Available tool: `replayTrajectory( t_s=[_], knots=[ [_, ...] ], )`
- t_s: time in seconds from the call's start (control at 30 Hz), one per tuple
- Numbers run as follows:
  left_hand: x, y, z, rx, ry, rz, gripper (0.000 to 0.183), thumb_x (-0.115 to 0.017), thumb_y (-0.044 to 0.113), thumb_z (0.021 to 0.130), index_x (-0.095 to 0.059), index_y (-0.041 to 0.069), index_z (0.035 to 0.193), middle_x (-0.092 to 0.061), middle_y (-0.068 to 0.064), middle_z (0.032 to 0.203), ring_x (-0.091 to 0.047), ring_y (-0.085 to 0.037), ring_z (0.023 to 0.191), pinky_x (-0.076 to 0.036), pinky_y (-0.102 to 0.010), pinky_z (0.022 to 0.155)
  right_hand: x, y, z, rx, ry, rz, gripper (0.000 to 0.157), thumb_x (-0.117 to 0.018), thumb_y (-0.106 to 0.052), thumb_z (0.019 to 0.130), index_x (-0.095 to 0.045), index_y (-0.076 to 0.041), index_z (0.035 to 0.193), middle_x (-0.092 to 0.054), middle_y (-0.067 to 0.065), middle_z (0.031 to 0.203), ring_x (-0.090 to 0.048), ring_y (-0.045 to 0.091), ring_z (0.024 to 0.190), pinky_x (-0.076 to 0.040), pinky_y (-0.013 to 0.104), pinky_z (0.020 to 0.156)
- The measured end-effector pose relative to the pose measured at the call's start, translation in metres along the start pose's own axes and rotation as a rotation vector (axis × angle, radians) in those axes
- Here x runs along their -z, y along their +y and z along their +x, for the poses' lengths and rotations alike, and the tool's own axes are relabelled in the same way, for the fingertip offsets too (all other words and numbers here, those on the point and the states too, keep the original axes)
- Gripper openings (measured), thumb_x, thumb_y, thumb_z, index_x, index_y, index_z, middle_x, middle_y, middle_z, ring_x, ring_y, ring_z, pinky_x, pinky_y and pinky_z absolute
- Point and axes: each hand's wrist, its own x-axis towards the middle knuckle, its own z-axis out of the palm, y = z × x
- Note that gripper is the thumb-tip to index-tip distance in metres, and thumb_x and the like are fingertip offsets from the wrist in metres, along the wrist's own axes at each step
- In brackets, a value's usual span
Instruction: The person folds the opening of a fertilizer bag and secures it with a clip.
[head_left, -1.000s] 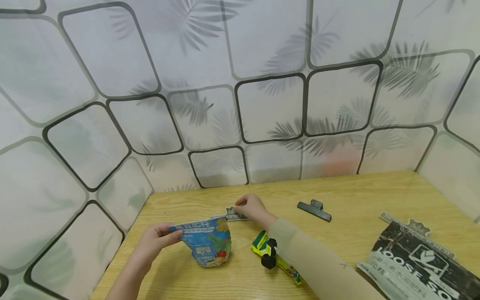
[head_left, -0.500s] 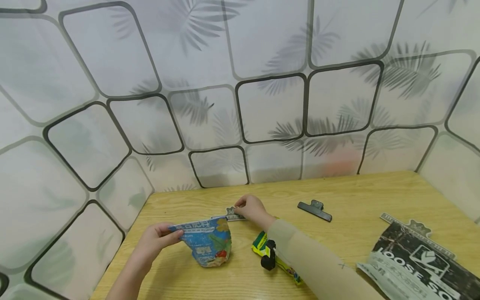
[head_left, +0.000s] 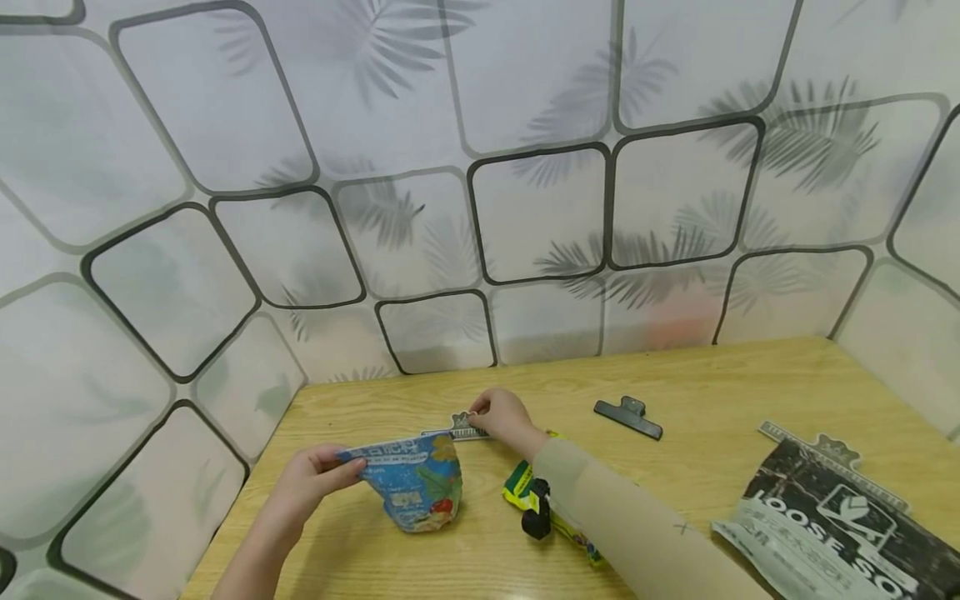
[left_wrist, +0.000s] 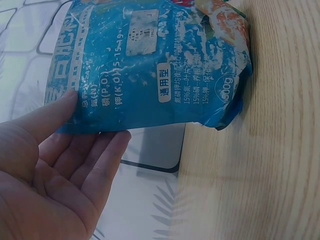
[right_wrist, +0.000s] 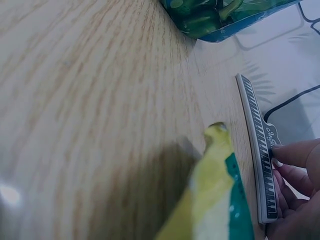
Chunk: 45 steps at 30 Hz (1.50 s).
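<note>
My left hand pinches the upper left corner of a blue fertilizer bag between thumb and fingers. Its printed side with a barcode label fills much of the left wrist view, where the bag is creased. Whether its bottom touches the table, I cannot tell. Beyond the bag, my right hand pinches the handle of a bag clip with a piano-key pattern. In the head view the blue bag partly hides the clip's long edge. The clip is low over the table, apart from the bag in the right wrist view.
A yellow and green packet lies under my right forearm, partly hidden. A black clip lies at the back. To the right is a black and grey bag with another piano-patterned clip on its top edge. A patterned wall stands behind the wooden table.
</note>
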Motion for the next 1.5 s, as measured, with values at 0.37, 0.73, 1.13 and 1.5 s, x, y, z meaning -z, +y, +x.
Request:
replayTrajectory(
  t_s=[0.37, 0.73, 1.13, 1.5],
  knots=[
    [0.0013, 0.0021, -0.0004, 0.000, 0.011, 0.019, 0.015, -0.067, 0.011, 0.105, -0.076, 0.002, 0.096, -0.078, 0.007, 0.086, -0.075, -0.003, 0.089, -0.061, -0.048, 0.104, -0.0005, 0.0028, 0.0036, -0.031, -0.008, 0.032, 0.007, -0.080, -0.011, 0.096, -0.076, -0.006, 0.098, -0.074, 0.009, 0.100, -0.066, 0.019, 0.088, -0.059, 0.036, 0.079],
    [0.0022, -0.0025, 0.0003, 0.010, 0.006, 0.017, 0.015, -0.067, 0.012, 0.105, -0.077, 0.001, 0.102, -0.080, 0.006, 0.089, -0.076, -0.003, 0.090, -0.060, -0.050, 0.105, -0.0004, 0.0068, 0.0071, -0.064, -0.001, 0.059, 0.008, -0.079, -0.011, 0.094, -0.074, -0.005, 0.098, -0.073, 0.009, 0.099, -0.064, 0.020, 0.087, -0.057, 0.035, 0.077],
    [0.0026, -0.0030, -0.0001, 0.000, -0.023, 0.018, 0.016, -0.066, 0.014, 0.106, -0.077, 0.003, 0.103, -0.080, 0.007, 0.090, -0.075, -0.002, 0.091, -0.059, -0.052, 0.106, 0.0010, 0.0074, 0.0062, -0.066, 0.011, 0.085, 0.014, -0.079, -0.011, 0.094, -0.072, -0.004, 0.104, -0.072, 0.011, 0.105, -0.065, 0.022, 0.094, -0.059, 0.039, 0.085],
    [0.0032, -0.0019, -0.0005, -0.001, -0.041, 0.019, 0.016, -0.067, 0.016, 0.106, -0.077, 0.007, 0.098, -0.078, 0.010, 0.088, -0.075, -0.002, 0.092, -0.058, -0.052, 0.107, 0.0022, 0.0093, 0.0020, -0.044, -0.035, 0.135, 0.031, -0.080, -0.015, 0.095, -0.073, -0.003, 0.123, -0.071, 0.015, 0.121, -0.067, 0.030, 0.111, -0.061, 0.046, 0.091]
  ],
)
